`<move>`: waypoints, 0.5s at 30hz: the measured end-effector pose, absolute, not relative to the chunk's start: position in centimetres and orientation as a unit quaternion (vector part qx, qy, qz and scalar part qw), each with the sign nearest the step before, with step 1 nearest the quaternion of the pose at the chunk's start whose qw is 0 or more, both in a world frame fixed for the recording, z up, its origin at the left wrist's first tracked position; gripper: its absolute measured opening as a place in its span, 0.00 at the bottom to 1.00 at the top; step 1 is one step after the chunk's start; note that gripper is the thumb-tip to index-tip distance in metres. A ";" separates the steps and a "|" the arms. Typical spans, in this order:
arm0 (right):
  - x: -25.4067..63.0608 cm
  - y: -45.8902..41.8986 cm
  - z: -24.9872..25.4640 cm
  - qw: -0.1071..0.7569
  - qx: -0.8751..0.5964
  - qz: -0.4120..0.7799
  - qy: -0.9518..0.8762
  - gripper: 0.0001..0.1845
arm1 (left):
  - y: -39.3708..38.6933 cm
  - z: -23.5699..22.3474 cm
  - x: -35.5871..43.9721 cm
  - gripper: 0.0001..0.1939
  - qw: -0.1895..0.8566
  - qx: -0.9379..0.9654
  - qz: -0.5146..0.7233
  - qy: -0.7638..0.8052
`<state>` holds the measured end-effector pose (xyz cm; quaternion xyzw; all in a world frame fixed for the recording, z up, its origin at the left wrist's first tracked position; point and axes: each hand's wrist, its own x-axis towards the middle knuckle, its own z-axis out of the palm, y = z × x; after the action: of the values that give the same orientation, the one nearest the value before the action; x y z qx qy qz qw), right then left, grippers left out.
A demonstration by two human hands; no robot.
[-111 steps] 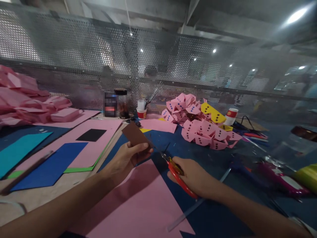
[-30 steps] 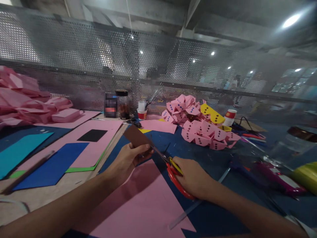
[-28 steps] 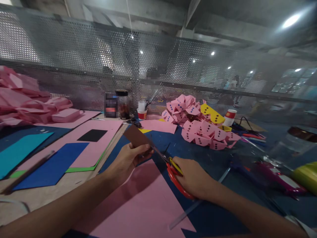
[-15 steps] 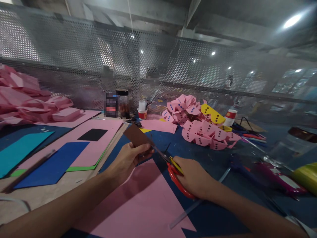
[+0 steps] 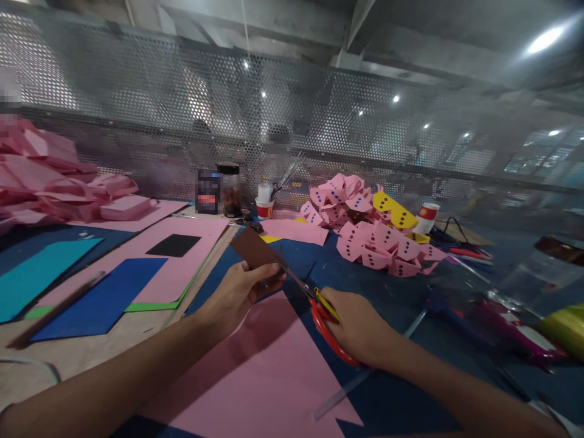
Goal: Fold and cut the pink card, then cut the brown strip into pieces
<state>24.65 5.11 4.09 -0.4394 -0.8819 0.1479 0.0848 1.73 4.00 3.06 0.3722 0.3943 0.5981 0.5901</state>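
My left hand (image 5: 249, 289) pinches a small brown sheet (image 5: 253, 248) between thumb and fingers, holding it above the table. In my right hand (image 5: 353, 322) are scissors (image 5: 329, 334) with red and yellow handles. Their blades point up and left, at the brown sheet's right edge by my left thumb. One blade tip stands out beyond the sheet; whether the blades are cutting into it I cannot tell. Beneath both hands lies a large pink sheet (image 5: 264, 377) on the dark blue surface (image 5: 387, 395). A clear glue stick (image 5: 340, 398) rests across the pink sheet's right edge.
Blue (image 5: 104, 298), teal (image 5: 45, 274) and black (image 5: 173, 245) pieces lie at left, near a pink pile (image 5: 68, 176). Dotted pink shapes (image 5: 378, 243) are heaped at the back. A lidded jar (image 5: 232, 191) and paper cups (image 5: 264, 208) stand behind. A magenta tool (image 5: 520, 331) lies at right.
The scissor blades have opened slightly at the brown sheet, one tip now showing apart from it. Both hands keep nearly the same place; the whole view has shifted a little.
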 end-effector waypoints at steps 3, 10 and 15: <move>24.7 5.1 4.0 0.088 -0.439 0.145 -0.883 0.11 | 3.9 3.1 1.7 0.15 0.591 0.371 0.598 0.393; 24.6 5.1 3.9 0.077 -0.448 0.143 -0.879 0.11 | 3.9 3.1 1.8 0.14 0.586 0.371 0.603 0.393; 24.5 5.0 4.2 0.063 -0.450 0.134 -0.881 0.10 | 4.0 3.1 1.8 0.13 0.591 0.364 0.602 0.395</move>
<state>24.53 5.04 4.20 -0.4498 -0.8807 0.1345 0.0626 1.83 3.98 3.07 0.3643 0.3946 0.6023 0.5906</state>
